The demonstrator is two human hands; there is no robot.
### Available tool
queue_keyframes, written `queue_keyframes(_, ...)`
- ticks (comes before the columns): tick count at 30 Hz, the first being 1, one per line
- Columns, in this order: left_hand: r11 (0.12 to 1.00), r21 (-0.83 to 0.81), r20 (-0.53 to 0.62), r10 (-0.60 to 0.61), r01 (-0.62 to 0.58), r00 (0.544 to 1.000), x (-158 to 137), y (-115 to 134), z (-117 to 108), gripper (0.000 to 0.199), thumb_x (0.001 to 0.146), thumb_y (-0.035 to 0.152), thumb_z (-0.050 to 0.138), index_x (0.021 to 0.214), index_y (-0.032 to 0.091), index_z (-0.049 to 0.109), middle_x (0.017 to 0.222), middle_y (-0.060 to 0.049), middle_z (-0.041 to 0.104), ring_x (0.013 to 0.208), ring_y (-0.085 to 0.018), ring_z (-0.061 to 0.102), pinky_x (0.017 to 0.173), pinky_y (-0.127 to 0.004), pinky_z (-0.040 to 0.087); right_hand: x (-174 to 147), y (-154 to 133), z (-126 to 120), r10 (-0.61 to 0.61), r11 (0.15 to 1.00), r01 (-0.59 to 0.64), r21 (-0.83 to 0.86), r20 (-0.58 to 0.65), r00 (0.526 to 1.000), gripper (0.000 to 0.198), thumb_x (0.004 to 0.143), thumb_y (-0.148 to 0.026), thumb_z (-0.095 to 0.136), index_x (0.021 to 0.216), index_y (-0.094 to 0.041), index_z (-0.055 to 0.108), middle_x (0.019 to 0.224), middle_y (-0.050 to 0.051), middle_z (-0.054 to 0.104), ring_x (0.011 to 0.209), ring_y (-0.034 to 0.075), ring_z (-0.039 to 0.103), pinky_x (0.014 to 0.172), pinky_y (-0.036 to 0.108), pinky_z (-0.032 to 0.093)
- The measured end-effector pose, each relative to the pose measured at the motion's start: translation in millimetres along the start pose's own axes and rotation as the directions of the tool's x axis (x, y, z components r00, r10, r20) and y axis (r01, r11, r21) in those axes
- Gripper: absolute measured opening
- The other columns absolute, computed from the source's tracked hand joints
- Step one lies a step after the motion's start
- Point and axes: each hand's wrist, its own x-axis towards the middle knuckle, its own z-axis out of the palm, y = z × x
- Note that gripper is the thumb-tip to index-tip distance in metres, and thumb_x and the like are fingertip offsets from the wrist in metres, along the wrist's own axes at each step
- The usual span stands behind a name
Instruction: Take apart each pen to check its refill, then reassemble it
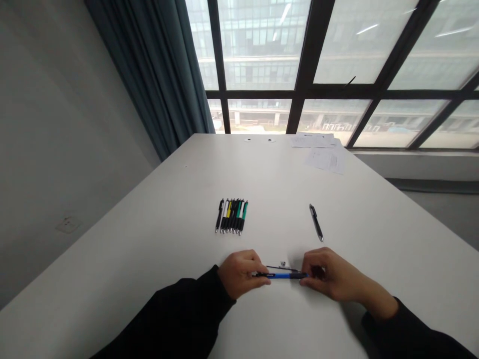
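Note:
A blue pen barrel (281, 275) with black ends lies level between my two hands. My left hand (244, 273) pinches its clip end between thumb and fingers. At the other end, my right hand (331, 274) grips the dark grip section, its fingertips closed around it. Just behind the barrel, a thin dark ink refill (279, 268) rests on the table, partly hidden by my fingers. Beside the refill sits a small silvery pen part (283, 264), too small to make out fully.
Several pens (232, 217) with black, white, yellow and green barrels lie in a row beyond my left hand. One black pen (316, 222) lies alone beyond my right hand. Papers (325, 158) are at the white table's (224, 164) far right, near the window.

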Motion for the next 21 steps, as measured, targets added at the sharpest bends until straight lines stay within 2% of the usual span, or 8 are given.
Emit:
queue_keyframes(4,0.998,0.065,0.084,0.020,-0.025,0.996,-0.6,-0.6,0.6,0.025,0.083,0.041,0.073,0.092,0.019,0.080,0.081,-0.007,0.070,0.057,-0.011,0.056,0.059,-0.024,0.047,-0.4,4.8,0.7,-0.015,0.998,0.018,-0.053,0.056,0.998,0.021,0.082,-0.035,0.071,0.076,-0.016,0.064,0.063,0.000,0.058,0.055,0.011,0.046,0.052,0.024,0.033)
queue_keyframes(11,0.987,0.161,0.069,0.005,-0.016,0.998,1.1,-0.8,2.6,0.020,0.082,0.037,0.075,0.090,0.019,0.077,0.085,-0.007,0.072,0.074,-0.017,0.065,0.072,-0.027,0.049,3.5,10.3,0.9,0.024,0.992,-0.013,-0.127,0.090,0.996,0.029,0.080,-0.045,0.074,0.077,-0.017,0.067,0.065,0.001,0.062,0.056,0.012,0.048,0.055,0.025,0.032)
queue_keyframes(16,0.987,0.158,0.094,0.002,-0.017,0.996,2.7,0.8,0.9,0.017,0.083,0.037,0.074,0.088,0.021,0.077,0.086,-0.007,0.073,0.078,-0.018,0.066,0.074,-0.028,0.049,4.2,9.0,-4.1,0.057,0.989,-0.047,-0.140,0.066,0.996,0.027,0.082,-0.042,0.073,0.076,-0.017,0.065,0.063,0.000,0.060,0.055,0.012,0.045,0.054,0.025,0.031)
queue_keyframes(18,0.989,0.149,0.092,0.008,-0.022,0.996,2.7,0.6,0.0,0.015,0.085,0.034,0.072,0.091,0.022,0.078,0.088,-0.008,0.073,0.078,-0.018,0.065,0.074,-0.028,0.049,3.7,8.7,-5.7,0.067,0.989,-0.058,-0.136,0.064,0.996,0.025,0.082,-0.040,0.072,0.075,-0.017,0.064,0.063,0.000,0.060,0.055,0.011,0.045,0.054,0.025,0.031)
queue_keyframes(21,0.987,0.159,0.063,0.003,-0.014,0.998,2.5,0.3,-0.7,0.014,0.084,0.028,0.069,0.094,0.020,0.076,0.089,-0.008,0.073,0.067,-0.014,0.060,0.069,-0.027,0.049,3.2,9.1,-6.5,0.084,0.989,-0.076,-0.130,0.064,0.994,0.026,0.081,-0.040,0.072,0.074,-0.017,0.064,0.061,-0.001,0.058,0.053,0.011,0.044,0.052,0.025,0.030)
